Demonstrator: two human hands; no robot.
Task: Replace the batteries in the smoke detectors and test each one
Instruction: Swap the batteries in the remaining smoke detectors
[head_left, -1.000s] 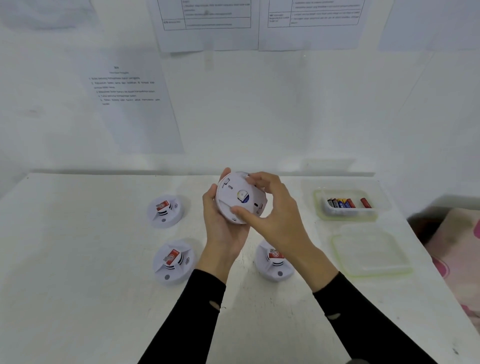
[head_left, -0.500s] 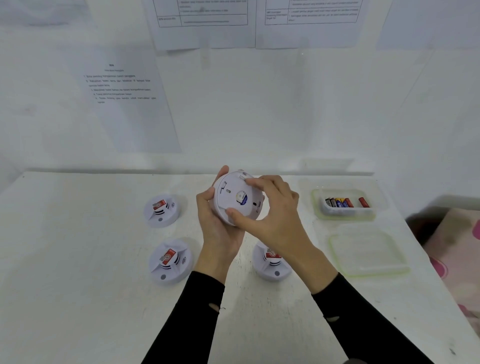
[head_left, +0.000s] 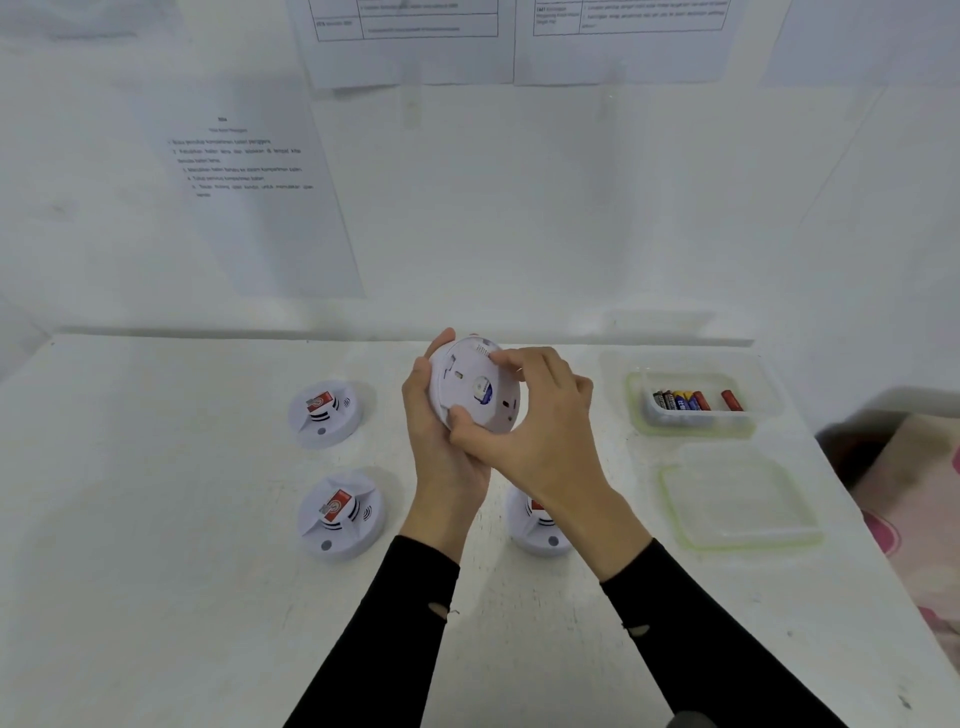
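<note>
I hold a white round smoke detector (head_left: 470, 387) above the table's middle, its flat back facing me. My left hand (head_left: 439, 441) cups it from the left and below. My right hand (head_left: 535, 415) grips its back plate, thumb at the lower edge and fingers over the top right. Three more white detectors lie face up on the table: one at the back left (head_left: 325, 414), one at the front left (head_left: 340, 514), and one (head_left: 535, 532) partly hidden under my right wrist. Each shows a red tag.
A clear plastic tub (head_left: 696, 402) with several batteries stands at the right. Its lid (head_left: 737, 506) lies in front of it. The white table (head_left: 156, 545) meets a wall with printed sheets (head_left: 244, 161). A patterned fabric (head_left: 919, 493) lies beyond the right edge.
My right hand's fingers have slid further over the detector's top right, and the detector's back has turned a little clockwise in my grip. Everything on the table stayed put.
</note>
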